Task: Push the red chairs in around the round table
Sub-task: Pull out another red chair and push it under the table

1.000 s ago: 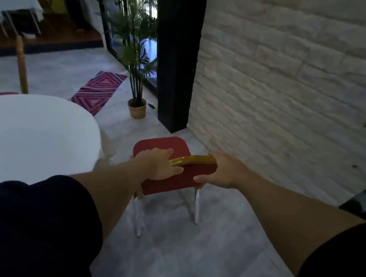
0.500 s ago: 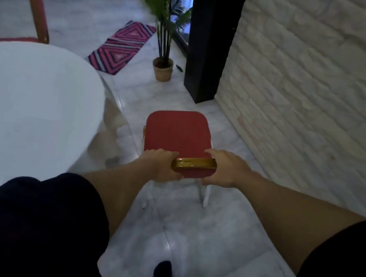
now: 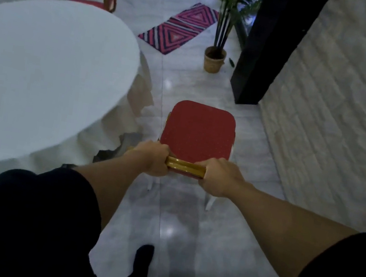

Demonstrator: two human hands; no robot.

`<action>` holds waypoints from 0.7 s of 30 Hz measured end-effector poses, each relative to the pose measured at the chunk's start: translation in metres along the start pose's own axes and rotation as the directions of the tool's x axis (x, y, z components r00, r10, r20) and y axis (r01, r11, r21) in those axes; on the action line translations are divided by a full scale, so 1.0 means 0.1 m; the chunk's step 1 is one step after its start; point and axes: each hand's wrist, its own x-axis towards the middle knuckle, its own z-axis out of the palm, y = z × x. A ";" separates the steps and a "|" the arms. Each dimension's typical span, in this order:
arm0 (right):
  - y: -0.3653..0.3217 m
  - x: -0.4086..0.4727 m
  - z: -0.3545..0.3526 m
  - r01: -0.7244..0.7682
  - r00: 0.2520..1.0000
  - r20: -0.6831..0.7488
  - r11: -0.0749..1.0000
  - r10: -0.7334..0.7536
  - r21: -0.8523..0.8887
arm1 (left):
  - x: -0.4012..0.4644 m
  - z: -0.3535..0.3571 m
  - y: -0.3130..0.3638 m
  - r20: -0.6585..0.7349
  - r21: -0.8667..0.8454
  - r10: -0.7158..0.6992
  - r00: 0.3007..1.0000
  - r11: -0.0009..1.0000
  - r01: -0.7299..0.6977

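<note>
Beside red chair (image 3: 198, 132): table (image 3: 45, 64) (draped), wall (image 3: 338, 119)

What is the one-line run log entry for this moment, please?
hands: left hand + right hand grip chair backrest | red chair: beside round table, not tucked

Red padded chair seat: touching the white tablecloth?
Apart. Head view shows grey floor between the red padded chair seat and the white tablecloth.

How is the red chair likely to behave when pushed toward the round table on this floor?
The red chair probably slides easily: the floor tiles look glossy. Pushed high at its gold top rail, it may tip forward. Its thin legs suggest it is fairly light.
</note>
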 end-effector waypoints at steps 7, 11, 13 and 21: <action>0.32 0.08 -0.08 0.140 0.990 0.035 0.987 -0.138 -0.082 | -0.02 0.12 0.26 -0.014 -0.069 -0.089 0.996 0.994 0.088; 0.47 0.20 -0.14 0.169 0.985 0.058 0.981 -0.164 -0.093 | 0.00 0.16 0.37 -0.040 -0.128 -0.104 0.994 0.987 0.098; 0.50 0.23 -0.20 0.204 0.977 0.089 0.971 -0.193 -0.124 | -0.01 0.17 0.41 -0.038 -0.144 -0.114 0.993 0.984 0.108; 0.69 0.33 -0.34 0.331 0.938 0.168 0.926 -0.302 -0.183 | -0.02 0.28 0.66 -0.052 -0.276 -0.202 0.978 0.944 0.181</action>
